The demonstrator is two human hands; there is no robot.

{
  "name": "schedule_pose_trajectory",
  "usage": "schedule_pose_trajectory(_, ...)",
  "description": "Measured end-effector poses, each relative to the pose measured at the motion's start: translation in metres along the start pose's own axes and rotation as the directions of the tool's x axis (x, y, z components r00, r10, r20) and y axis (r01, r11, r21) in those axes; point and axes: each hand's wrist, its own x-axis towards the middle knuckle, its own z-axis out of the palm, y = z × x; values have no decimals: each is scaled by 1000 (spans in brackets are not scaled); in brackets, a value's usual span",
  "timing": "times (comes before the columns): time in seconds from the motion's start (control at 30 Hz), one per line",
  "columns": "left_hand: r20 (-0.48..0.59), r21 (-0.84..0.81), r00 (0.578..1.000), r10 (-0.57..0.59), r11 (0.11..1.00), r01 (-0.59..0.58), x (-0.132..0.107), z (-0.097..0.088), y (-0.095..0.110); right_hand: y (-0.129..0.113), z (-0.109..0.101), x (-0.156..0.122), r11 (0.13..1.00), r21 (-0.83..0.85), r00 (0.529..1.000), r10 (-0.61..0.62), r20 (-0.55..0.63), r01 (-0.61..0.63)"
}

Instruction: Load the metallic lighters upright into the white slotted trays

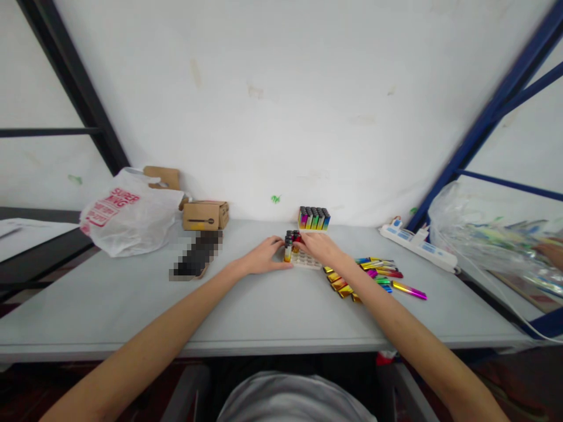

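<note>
A white tray with rows of holes (pixel 308 261) lies in front of me, with several upright black-topped lighters (pixel 288 249) at its left end. Thumb and fingers of my left hand (pixel 265 257) span that left end, the thumb by the front corner; they appear to hold the tray. Over the tray's back part, my right hand (pixel 323 247) has its fingers closed around a red lighter (pixel 296 237), partly hidden by the fingers. Beside my right forearm lies a loose pile of shiny multicoloured lighters (pixel 345 285), some covered by the arm.
A filled lighter tray (pixel 314 218) stands against the wall. To the left are a plastic bag (pixel 127 214), a cardboard box (pixel 204 215) and a pixelated dark object (pixel 196 258). At right lie a power strip (pixel 420 249) and clear plastic packaging (pixel 475 228), near another person's hand (pixel 552 252).
</note>
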Motion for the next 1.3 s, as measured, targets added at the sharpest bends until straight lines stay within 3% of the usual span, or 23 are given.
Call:
schedule_pose_trajectory(0.17,9,10,1000,-5,1000,5,0,0,0,0,3,0,998,-67,999,-5,52,8)
schedule_pose_trajectory(0.3,6,6,1000,-7,1000,7,0,2,-2,9,-4,-9,994,63,992,-92,85,87)
schedule_pose_trajectory(0.4,-1,6,1000,-6,1000,6,-1,2,-3,25,-19,-29,973,193,990,-134,44,123)
schedule_pose_trajectory(0.53,7,15,1000,-8,1000,8,-1,0,-2,59,-41,-69,944,324,998,-65,-15,67)
schedule_pose_trajectory(0.67,9,17,1000,-9,1000,9,-1,0,-3,86,-46,-94,934,357,994,-39,101,0)
schedule_pose_trajectory(0.83,-3,14,1000,-13,1000,13,-2,0,-4,94,-36,-93,914,406,982,-92,167,17)
schedule_pose_trajectory(1.0,11,24,1000,-18,1000,17,-2,-2,-3,97,-37,-87,886,462,990,-22,138,-45)
schedule_pose_trajectory(1.13,0,8,1000,-21,1000,21,-1,-1,-2,92,-38,-77,707,704,993,119,-22,-69)
schedule_pose_trajectory(1.2,-6,4,1000,-18,1000,18,-1,-1,-2,81,-36,-65,536,843,970,225,-89,-47)
schedule_pose_trajectory(1.3,-10,4,1000,-8,1000,9,-1,-1,-2,55,-32,-41,220,976,949,308,-68,-1)
